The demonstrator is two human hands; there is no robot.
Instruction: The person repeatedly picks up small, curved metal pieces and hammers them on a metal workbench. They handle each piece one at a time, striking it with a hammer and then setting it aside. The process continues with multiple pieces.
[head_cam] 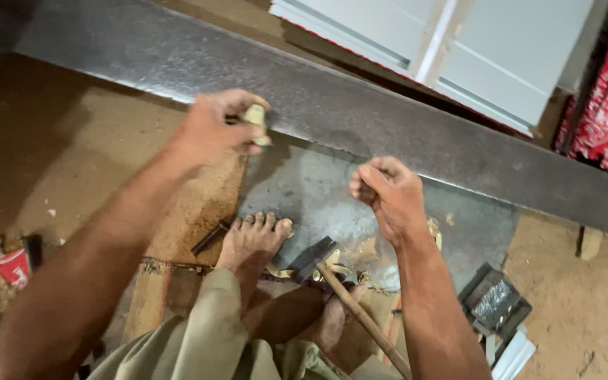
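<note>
A long grey metal beam (388, 119) looks dull and scuffed, the flat grey steel plate (318, 193) below it matt and dusty, and beside that plate the hammer's brown wooden handle (364, 320) appears worn smooth.

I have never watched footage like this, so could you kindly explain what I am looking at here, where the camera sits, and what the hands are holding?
There is one picture, taken by a camera worn on the person's head, looking down at their own arms, legs and bare feet. No machine is involved; the work is done with two bare hands.

The left hand grips a small pale piece, possibly wood. The right hand is closed in a fist; what it holds, if anything, is hidden.

Below them lies a grey metal sheet on a sawdust-covered floor, beside a long grey metal beam. The left foot rests on the sheet's edge. A hammer with a wooden handle lies between the feet, and a stack of small dark metal pieces sits at lower right.
</note>
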